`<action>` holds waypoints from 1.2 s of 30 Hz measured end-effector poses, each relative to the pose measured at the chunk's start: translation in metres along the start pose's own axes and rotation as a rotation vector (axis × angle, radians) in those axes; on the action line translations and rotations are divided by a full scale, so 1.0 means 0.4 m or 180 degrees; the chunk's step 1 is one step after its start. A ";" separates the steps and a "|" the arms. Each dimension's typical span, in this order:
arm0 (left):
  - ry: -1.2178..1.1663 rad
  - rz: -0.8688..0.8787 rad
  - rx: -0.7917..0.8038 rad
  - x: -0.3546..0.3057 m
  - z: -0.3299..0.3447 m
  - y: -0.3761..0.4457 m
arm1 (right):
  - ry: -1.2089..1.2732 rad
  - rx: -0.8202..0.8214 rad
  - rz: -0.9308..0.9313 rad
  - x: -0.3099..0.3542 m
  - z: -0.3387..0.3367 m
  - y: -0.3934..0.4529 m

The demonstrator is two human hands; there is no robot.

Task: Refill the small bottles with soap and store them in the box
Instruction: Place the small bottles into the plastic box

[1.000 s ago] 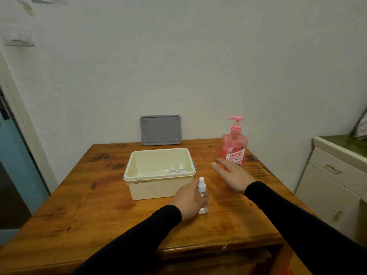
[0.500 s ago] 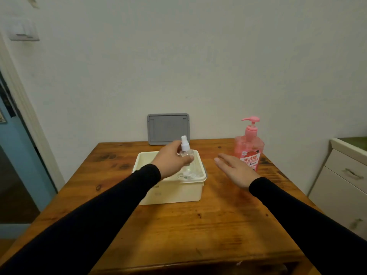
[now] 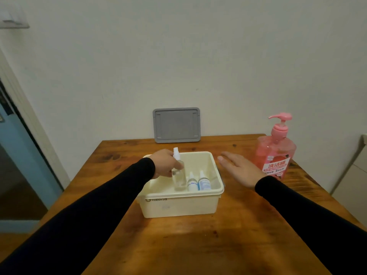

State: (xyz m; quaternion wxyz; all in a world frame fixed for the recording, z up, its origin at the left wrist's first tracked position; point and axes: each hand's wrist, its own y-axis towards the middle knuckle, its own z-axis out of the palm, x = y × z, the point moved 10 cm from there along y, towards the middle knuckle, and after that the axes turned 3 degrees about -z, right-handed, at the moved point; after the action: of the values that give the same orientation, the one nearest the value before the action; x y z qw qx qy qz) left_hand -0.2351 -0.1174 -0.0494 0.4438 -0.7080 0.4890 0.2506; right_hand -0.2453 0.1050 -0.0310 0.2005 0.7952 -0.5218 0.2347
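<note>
Left hand [image 3: 165,162]: fingers curled closed around the upper body of a clear plastic spray bottle with a white nozzle [image 3: 178,171]. The bottle stands upright, its base low inside the cream rectangular plastic box [image 3: 179,203], against the near wall toward the box's left side; whether the base touches the box floor cannot be told. The left arm, in a black sleeve [image 3: 89,211], reaches in from the near left corner of the table and crosses the box's left rim.

Right hand [image 3: 241,169]: open, fingers straight and together, palm down, holding nothing. It hovers low over the table just beside the box's right rim, fingertips pointing toward the far left; contact with the table surface cannot be told. The right arm enters from the near right edge.

Inside the box, just right of the spray bottle: two small white dropper bottles with blue-printed labels [image 3: 198,183], upright, side by side against the near wall.

Brown varnished wooden table [image 3: 198,245]: the box sits at its centre. Large pink pump bottle of soap with a red-and-white label [image 3: 275,153]: upright near the far right corner, beyond the right hand. Grey rectangular plastic lid [image 3: 176,125]: propped on edge at the far edge, leaning on the white wall [image 3: 178,56].
</note>
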 end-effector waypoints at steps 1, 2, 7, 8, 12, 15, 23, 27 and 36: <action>0.0035 -0.0084 0.0063 0.010 0.008 0.013 | -0.0013 0.0014 0.0000 -0.003 0.006 0.008; 0.0054 -0.0160 0.0103 0.020 0.015 0.024 | -0.0021 0.0021 0.0007 -0.007 0.010 0.015; 0.0175 -0.0455 0.0221 0.056 0.046 0.055 | 0.0018 0.0026 0.0036 -0.030 0.028 0.047; 0.0182 -0.0496 0.0224 0.062 0.049 0.056 | 0.0025 0.0036 0.0048 -0.034 0.030 0.051; 0.0060 -0.0633 0.0319 0.073 0.063 0.058 | 0.0030 0.0044 0.0059 -0.046 0.036 0.061; 0.0127 -0.0753 0.0443 0.080 0.073 0.064 | 0.0024 0.0054 0.0072 -0.053 0.039 0.064; 0.0319 -0.0992 0.0531 0.101 0.100 0.060 | 0.0084 0.0093 0.0109 -0.074 0.050 0.067; 0.0183 -0.1071 0.0474 0.097 0.095 0.049 | 0.0100 0.0086 0.0125 -0.081 0.047 0.064; 0.0408 -0.0990 0.0367 0.090 0.089 0.040 | 0.0091 0.0059 0.0111 -0.072 0.041 0.058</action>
State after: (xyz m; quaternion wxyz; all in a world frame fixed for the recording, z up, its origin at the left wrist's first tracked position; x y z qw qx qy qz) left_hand -0.2327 -0.1054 -0.1013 0.4850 -0.7630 0.4144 0.1047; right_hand -0.2739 0.1085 -0.0593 0.1964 0.7844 -0.5305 0.2544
